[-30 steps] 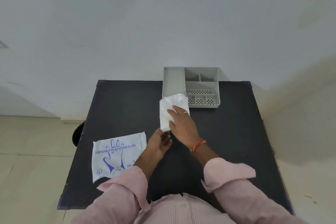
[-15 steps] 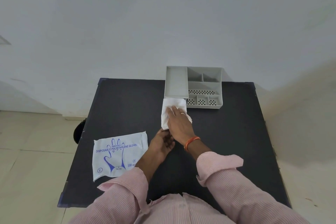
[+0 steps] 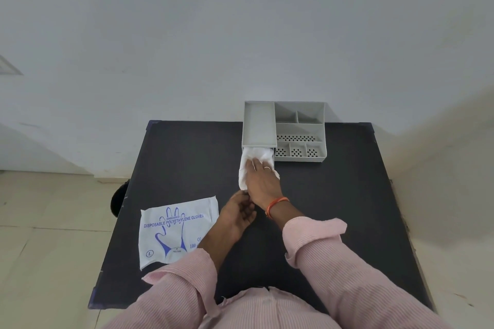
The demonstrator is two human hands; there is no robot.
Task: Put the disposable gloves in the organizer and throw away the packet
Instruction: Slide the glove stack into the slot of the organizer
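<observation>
A white stack of disposable gloves (image 3: 255,157) lies on the black table with its far end inside the front opening under the left compartment of the grey organizer (image 3: 258,125). My right hand (image 3: 263,183) lies flat on top of the stack, fingers toward the organizer. My left hand (image 3: 239,212) pinches the stack's near end, just behind the right hand. The white packet (image 3: 173,230) with blue glove print lies flat at the table's front left, apart from both hands.
The organizer stands at the table's (image 3: 334,208) back edge against a white wall, with several small perforated compartments on its right side. A dark round object (image 3: 119,197) sits on the tiled floor beside the table's left edge.
Both hands have moved the glove stack away from me, and its far end has gone into the organizer's front opening.
</observation>
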